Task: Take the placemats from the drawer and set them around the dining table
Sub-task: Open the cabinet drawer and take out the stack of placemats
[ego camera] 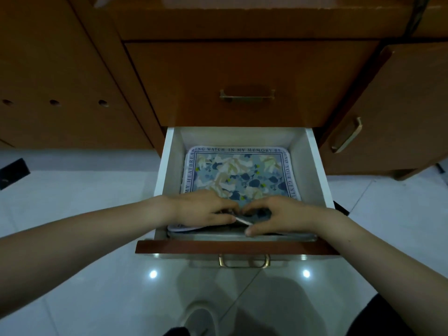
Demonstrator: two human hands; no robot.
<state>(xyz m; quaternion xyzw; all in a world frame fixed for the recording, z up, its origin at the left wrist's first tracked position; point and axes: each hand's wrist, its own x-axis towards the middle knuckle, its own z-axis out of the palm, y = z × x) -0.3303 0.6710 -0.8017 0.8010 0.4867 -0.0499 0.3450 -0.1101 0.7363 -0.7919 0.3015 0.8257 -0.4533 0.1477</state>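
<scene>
At the lower middle of the frame both hands meet over the near edge of the placemats (238, 174): the left hand (203, 209) lies on top with fingers curled and its thumb tucked at the edge, a grip that pinches the front corner of the top mat, while the right hand (282, 215) curls fingers over the same edge with the thumb low against the stack's front. The mats (blue floral print, lettered border) lie flat inside the open drawer (315, 166), white-walled, in the centre of the frame. Its wooden front carries a brass handle (244, 260) just below the hands. Above it sits a closed drawer (242, 69) of the brown cabinet, and pale floor tiles (84, 275) fill the lower part.
</scene>
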